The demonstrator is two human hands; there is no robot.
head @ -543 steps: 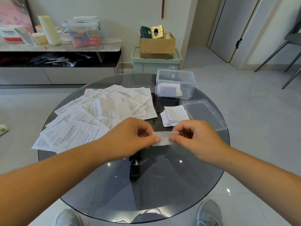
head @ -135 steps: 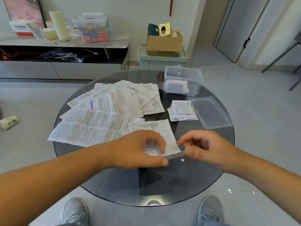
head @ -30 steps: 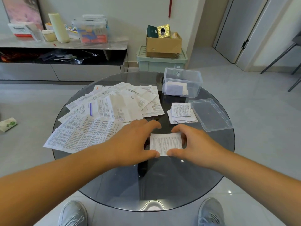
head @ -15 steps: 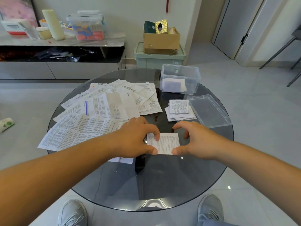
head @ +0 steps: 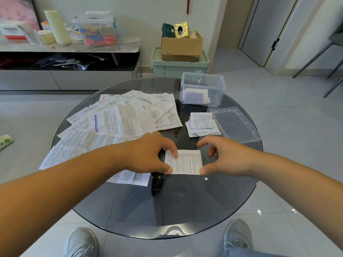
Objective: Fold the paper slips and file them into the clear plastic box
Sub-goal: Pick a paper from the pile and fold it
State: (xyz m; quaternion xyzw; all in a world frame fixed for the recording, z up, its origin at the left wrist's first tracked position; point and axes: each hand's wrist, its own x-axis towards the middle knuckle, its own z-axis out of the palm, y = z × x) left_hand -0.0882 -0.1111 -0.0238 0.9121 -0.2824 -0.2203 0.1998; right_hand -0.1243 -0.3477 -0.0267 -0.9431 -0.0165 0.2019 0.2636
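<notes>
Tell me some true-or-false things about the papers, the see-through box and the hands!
1. The clear plastic box on the round dark glass table holds folded paper. True.
2. The clear flat lid is on that box. False: it lies on the table.
3. The left hand touches the folded white printed slip. True.
4. The right hand lifts that slip high. False: the slip lies flat on the table.
5. The unfolded printed sheets lie right of the box. False: they lie left of it.
</notes>
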